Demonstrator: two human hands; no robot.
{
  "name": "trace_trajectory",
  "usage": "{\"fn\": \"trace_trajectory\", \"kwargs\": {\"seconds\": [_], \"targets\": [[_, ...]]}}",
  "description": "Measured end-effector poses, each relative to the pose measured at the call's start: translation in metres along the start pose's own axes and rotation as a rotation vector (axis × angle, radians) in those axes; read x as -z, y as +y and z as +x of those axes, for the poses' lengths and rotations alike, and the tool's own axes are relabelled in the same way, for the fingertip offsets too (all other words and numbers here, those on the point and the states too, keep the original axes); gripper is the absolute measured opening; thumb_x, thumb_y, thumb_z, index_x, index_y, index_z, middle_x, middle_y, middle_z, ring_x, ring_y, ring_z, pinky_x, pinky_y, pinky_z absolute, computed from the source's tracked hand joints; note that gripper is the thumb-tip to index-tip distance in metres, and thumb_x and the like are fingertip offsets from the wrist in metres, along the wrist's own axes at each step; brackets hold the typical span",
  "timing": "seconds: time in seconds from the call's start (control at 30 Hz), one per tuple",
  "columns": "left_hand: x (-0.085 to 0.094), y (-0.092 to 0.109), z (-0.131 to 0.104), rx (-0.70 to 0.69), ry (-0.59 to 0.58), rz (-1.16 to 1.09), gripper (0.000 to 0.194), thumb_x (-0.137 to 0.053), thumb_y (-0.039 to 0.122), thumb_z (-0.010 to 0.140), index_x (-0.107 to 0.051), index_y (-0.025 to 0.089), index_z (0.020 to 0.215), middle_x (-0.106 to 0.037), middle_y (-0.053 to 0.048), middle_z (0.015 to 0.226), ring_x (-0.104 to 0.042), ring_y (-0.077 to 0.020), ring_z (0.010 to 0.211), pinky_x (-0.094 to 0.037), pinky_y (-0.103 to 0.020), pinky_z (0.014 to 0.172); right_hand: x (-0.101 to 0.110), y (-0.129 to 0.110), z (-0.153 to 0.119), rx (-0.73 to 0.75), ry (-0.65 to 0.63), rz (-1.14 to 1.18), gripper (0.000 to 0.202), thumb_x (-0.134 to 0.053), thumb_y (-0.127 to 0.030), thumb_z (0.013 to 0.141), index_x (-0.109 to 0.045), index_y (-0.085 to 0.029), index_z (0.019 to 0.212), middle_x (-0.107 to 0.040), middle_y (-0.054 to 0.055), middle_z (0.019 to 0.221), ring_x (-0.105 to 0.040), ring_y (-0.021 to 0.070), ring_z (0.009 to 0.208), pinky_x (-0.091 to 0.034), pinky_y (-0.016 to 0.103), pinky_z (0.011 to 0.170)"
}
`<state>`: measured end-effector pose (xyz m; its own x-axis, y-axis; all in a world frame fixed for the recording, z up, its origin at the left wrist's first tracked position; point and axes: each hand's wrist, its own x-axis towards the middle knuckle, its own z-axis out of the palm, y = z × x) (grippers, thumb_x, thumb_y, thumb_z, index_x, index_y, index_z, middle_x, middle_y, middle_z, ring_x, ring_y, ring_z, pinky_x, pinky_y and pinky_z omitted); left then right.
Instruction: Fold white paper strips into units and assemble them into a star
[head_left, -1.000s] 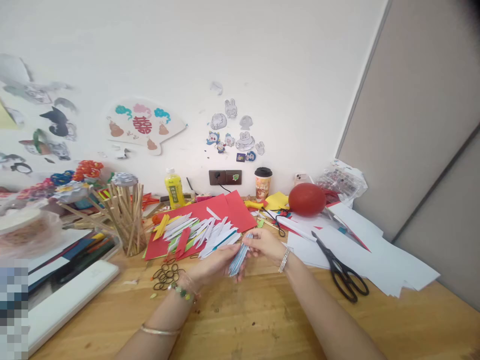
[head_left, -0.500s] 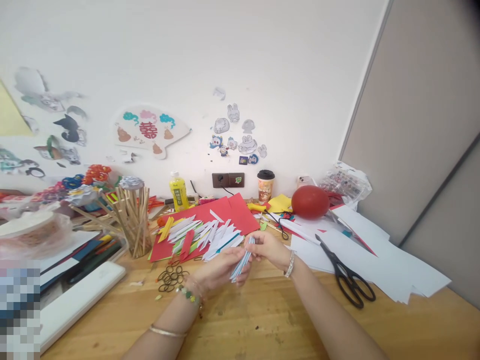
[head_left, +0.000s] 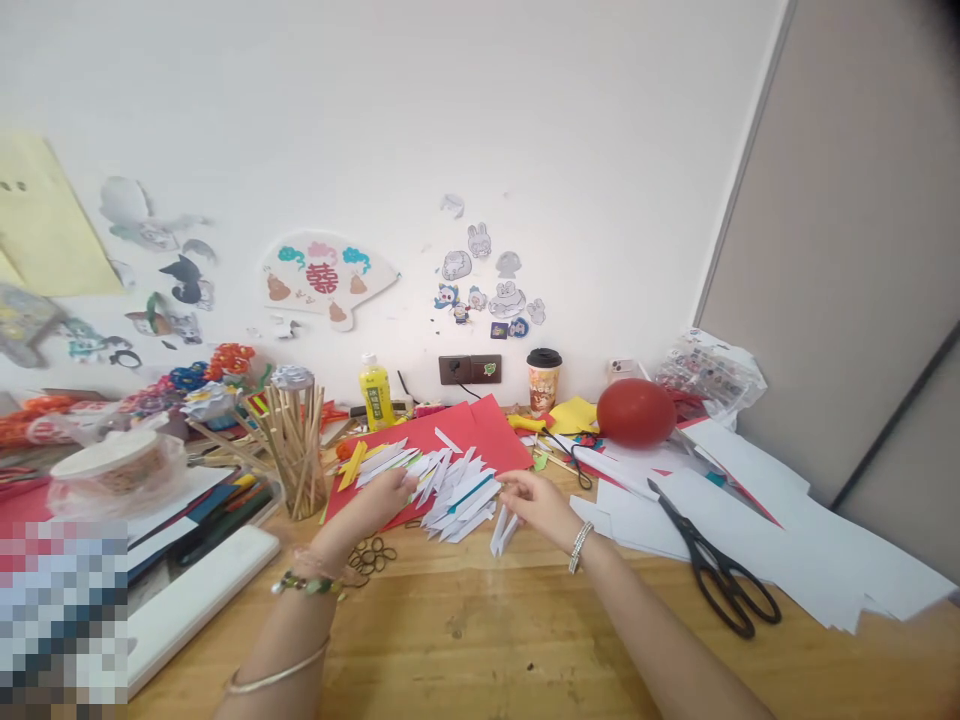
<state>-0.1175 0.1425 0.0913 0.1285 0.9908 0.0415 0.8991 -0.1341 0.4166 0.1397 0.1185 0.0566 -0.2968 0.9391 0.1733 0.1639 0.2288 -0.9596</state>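
Many folded paper strips [head_left: 459, 497], mostly white with a teal one among them, lie heaped on red paper sheets [head_left: 491, 425]. My left hand [head_left: 386, 497] reaches over the left part of the heap, fingers bent down; its fingertips are partly hidden, and I cannot tell whether they grip a strip. To the right of the heap, my right hand [head_left: 531, 497] has its fingers curled over a few white strips [head_left: 505, 530] that stand at a slant by the table surface. Yellow strips [head_left: 352, 465] lie at the heap's left end.
Rubber bands [head_left: 371, 560] lie near my left wrist. Wooden sticks [head_left: 300, 465] stand in a container at left. Black scissors [head_left: 716, 575] rest beside white paper sheets [head_left: 780, 530]. A red balloon [head_left: 636, 412], a lidded cup [head_left: 544, 380] and a yellow bottle [head_left: 376, 393] stand behind.
My hands have parted. The left hand has let go of the bundle of strips and moved left over the heap. The right hand's strips are now lower, and the view has shifted slightly left.
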Motion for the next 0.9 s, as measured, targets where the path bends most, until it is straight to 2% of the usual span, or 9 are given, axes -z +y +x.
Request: {"fn": "trace_trajectory", "kwargs": {"seconds": [0.1,0.23,0.4,0.53,0.73,0.8,0.9], "targets": [[-0.006,-0.011,0.003,0.015,-0.043,0.105,0.030,-0.045,0.043,0.072,-0.055,0.016,0.077,-0.061,-0.010,0.082,-0.057,-0.0254,0.077,-0.041,-0.033,0.067,-0.002,0.005,0.002,-0.034,0.025,-0.053,0.026,-0.056,-0.025,0.072,-0.057,-0.015,0.097,-0.054,-0.002,0.061,-0.049,0.0098,0.050,-0.038,0.020,0.043],[-0.020,-0.016,0.001,0.036,-0.081,0.229,0.027,-0.060,0.035,0.058,-0.059,0.016,0.078,-0.064,-0.012,0.084,-0.059,-0.0292,0.078,-0.042,-0.033,0.066,-0.002,0.009,0.004,-0.035,0.026,-0.057,0.025,-0.052,-0.020,0.073,-0.058,-0.015,0.097,-0.054,-0.002,0.061,-0.045,0.0079,0.046,-0.037,0.019,0.042],[-0.029,-0.017,0.001,0.071,-0.087,0.311,0.028,-0.059,0.029,0.059,-0.060,0.014,0.083,-0.062,-0.016,0.095,-0.058,-0.0325,0.085,-0.043,-0.036,0.067,-0.002,0.013,0.005,-0.024,0.029,-0.094,0.024,-0.051,-0.021,0.073,-0.059,-0.015,0.095,-0.056,-0.002,0.061,-0.047,0.0085,0.048,-0.038,0.019,0.045],[-0.027,-0.009,0.000,0.066,-0.086,0.289,0.023,-0.055,0.028,0.064,-0.059,0.013,0.080,-0.063,-0.015,0.089,-0.059,-0.0294,0.079,-0.043,-0.034,0.064,-0.004,0.015,0.004,-0.008,0.020,-0.124,0.022,-0.051,-0.024,0.074,-0.060,-0.016,0.093,-0.060,0.000,0.064,-0.051,0.0103,0.053,-0.040,0.021,0.050],[-0.020,0.019,-0.002,-0.031,-0.098,0.145,0.025,-0.046,0.040,0.073,-0.058,0.018,0.073,-0.063,-0.001,0.071,-0.059,-0.0177,0.067,-0.041,-0.022,0.056,-0.015,0.003,-0.003,0.045,0.052,-0.090,0.019,-0.053,-0.024,0.073,-0.062,-0.016,0.089,-0.063,0.003,0.073,-0.058,0.0160,0.069,-0.044,0.027,0.059],[-0.019,0.020,-0.002,-0.002,-0.066,0.161,0.023,-0.049,0.038,0.070,-0.058,0.018,0.075,-0.063,-0.003,0.073,-0.059,-0.0201,0.069,-0.041,-0.024,0.057,-0.017,-0.003,-0.005,0.057,0.056,-0.129,0.016,-0.056,-0.022,0.071,-0.064,-0.017,0.084,-0.063,0.004,0.077,-0.058,0.0169,0.072,-0.045,0.028,0.062],[-0.021,0.011,-0.003,0.077,-0.039,0.222,0.020,-0.058,0.031,0.059,-0.057,0.015,0.071,-0.063,-0.010,0.077,-0.059,-0.0270,0.072,-0.040,-0.030,0.057,-0.019,-0.008,-0.006,0.058,0.044,-0.169,0.014,-0.056,-0.020,0.071,-0.065,-0.017,0.081,-0.063,0.004,0.078,-0.058,0.0171,0.074,-0.045,0.028,0.065]]}}
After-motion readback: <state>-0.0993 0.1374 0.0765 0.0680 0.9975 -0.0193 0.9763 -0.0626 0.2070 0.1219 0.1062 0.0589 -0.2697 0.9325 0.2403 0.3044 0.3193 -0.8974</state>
